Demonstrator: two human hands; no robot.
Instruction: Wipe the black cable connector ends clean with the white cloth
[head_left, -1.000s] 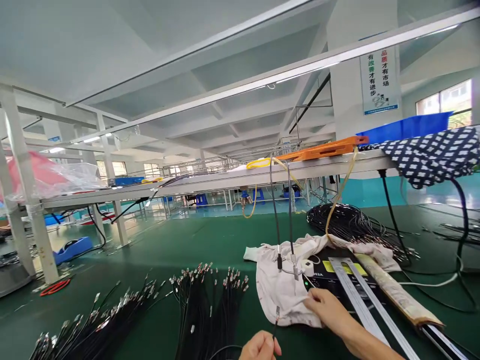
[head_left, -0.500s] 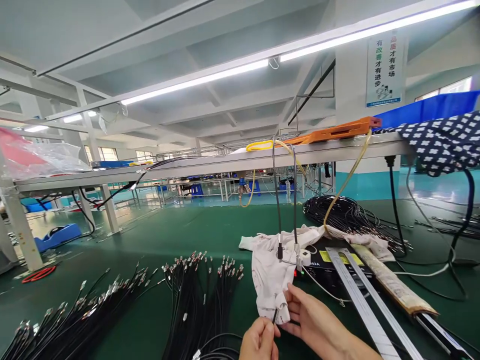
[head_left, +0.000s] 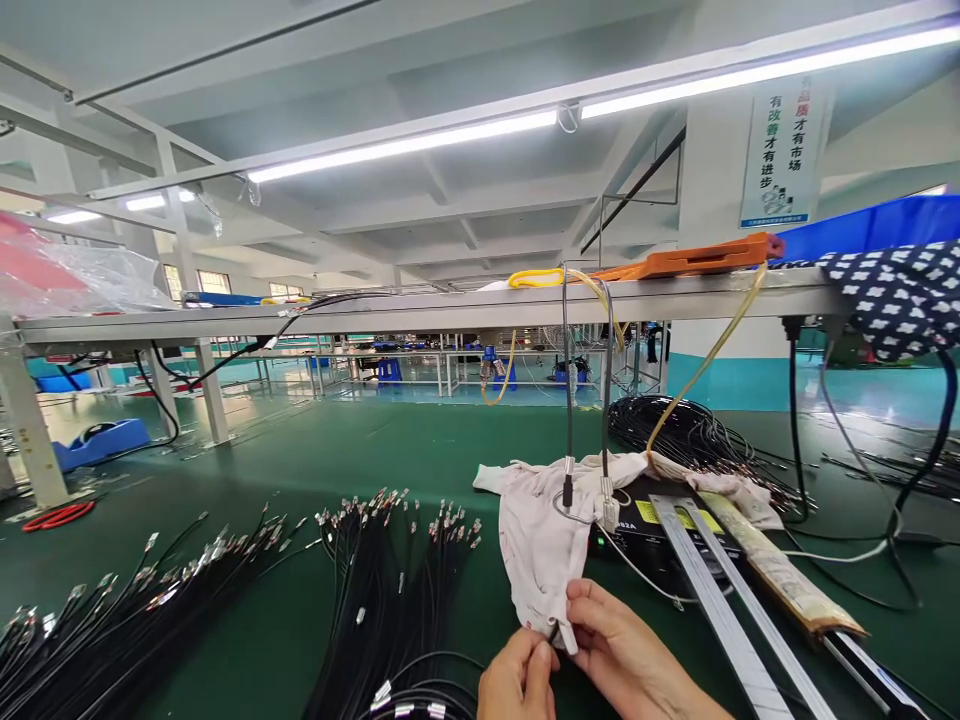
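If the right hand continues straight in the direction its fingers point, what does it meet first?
The right hand points left toward the left hand; it probably meets the cloth edge it already pinches, then that hand.

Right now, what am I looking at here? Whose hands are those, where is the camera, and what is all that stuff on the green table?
No machine here: a person works with bare hands, and the camera sits on their head, looking forward and down. The left hand pinches a thin black cable end. The right hand presses a corner of a white cloth against that end. On the green table lie bundles of black cables with metal tips, a steel ruler, a black box partly under the cloth, and a cable coil farther back. Two leads hang down from the shelf above.
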